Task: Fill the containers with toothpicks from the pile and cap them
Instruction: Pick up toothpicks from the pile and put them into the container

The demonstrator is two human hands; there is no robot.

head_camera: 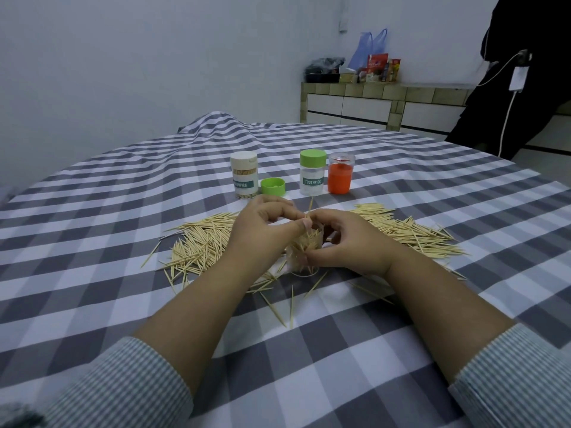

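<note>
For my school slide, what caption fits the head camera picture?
Both hands, left hand and right hand, pack toothpicks into a clear container.

Dim cool light, soft shadows, edges warped

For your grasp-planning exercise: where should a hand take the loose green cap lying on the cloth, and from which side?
Pinch the green cap across its outer rim from above. It lies open side up and low, free of the white-capped jar beside it.

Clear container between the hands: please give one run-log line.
step: filling | clear container: uncapped | left hand: pinches toothpick | right hand: steadies container
</note>
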